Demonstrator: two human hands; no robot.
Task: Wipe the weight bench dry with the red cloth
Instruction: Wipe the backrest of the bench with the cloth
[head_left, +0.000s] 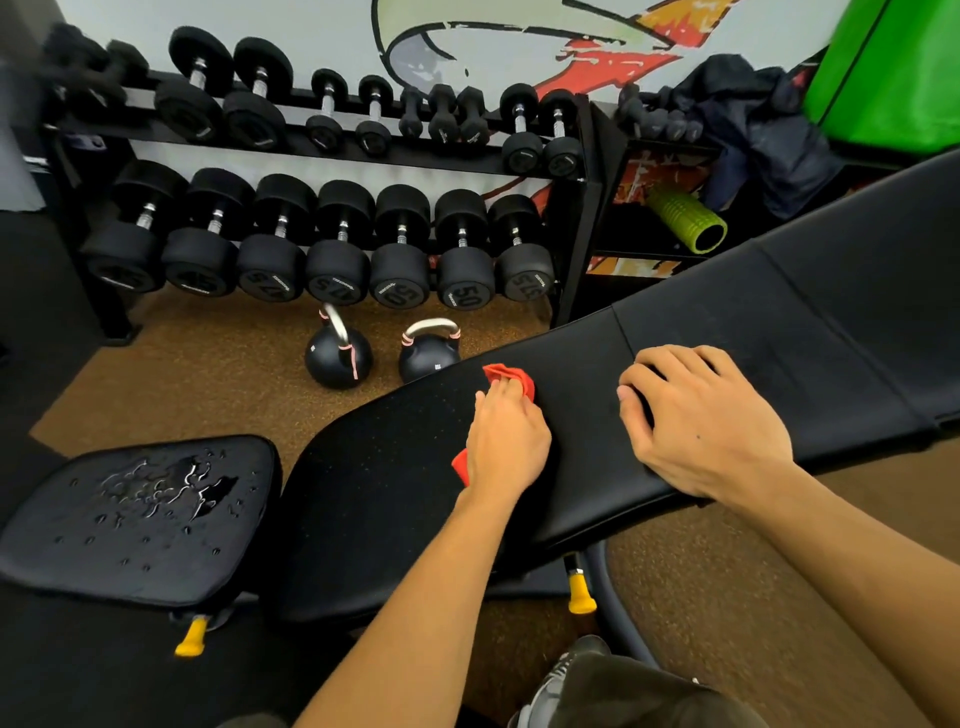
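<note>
From the head camera, the weight bench runs its long axis from lower left, near the person, up to the far right, its back pad rising toward the right edge, and the separate seat pad at the left carries beads and a puddle of water. The left hand presses flat, palm down, on the red cloth, which is bunched on the back pad's near end and shows past the fingertips and by the wrist. The right hand lies open and holds nothing, resting on the pad just right of the cloth.

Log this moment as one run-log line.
left hand: pressing red cloth on back pad | right hand: flat on bench, empty | seat pad: water pooled, unwiped
</note>
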